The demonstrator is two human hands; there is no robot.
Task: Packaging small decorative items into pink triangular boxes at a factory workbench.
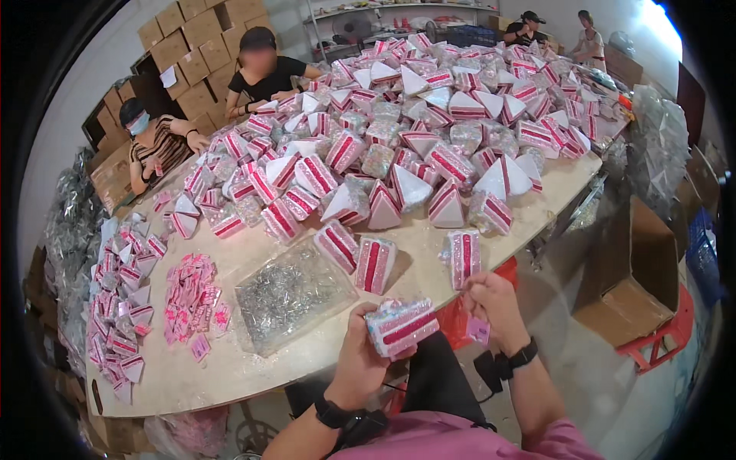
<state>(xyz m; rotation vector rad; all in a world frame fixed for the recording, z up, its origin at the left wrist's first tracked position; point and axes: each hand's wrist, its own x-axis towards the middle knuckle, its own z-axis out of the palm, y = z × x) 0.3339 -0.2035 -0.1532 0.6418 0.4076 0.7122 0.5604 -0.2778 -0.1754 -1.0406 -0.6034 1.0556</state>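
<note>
My left hand [363, 349] is closed around a toy cake slice [402, 328] with pink glitter sides, a dark pink middle stripe and a pale, bumpy edge. To its right, my right hand [494, 307] is raised with its fingers pinched together. A small pink tag [478, 331] hangs at the lower side of that hand, apart from the cake slice. What the fingertips pinch is too small to make out. Just beyond the hands, a cake slice [375, 265] and another cake slice [464, 259] stand at the table's near edge.
A big heap of cake slices [414, 138] covers the table [207, 379]. An open bag of small clear pieces [291, 295] lies beside pink tags [192, 295]. More slices [119, 322] line the left edge. A cardboard box [632, 276] sits on a red stool [667, 337]. Several people sit around.
</note>
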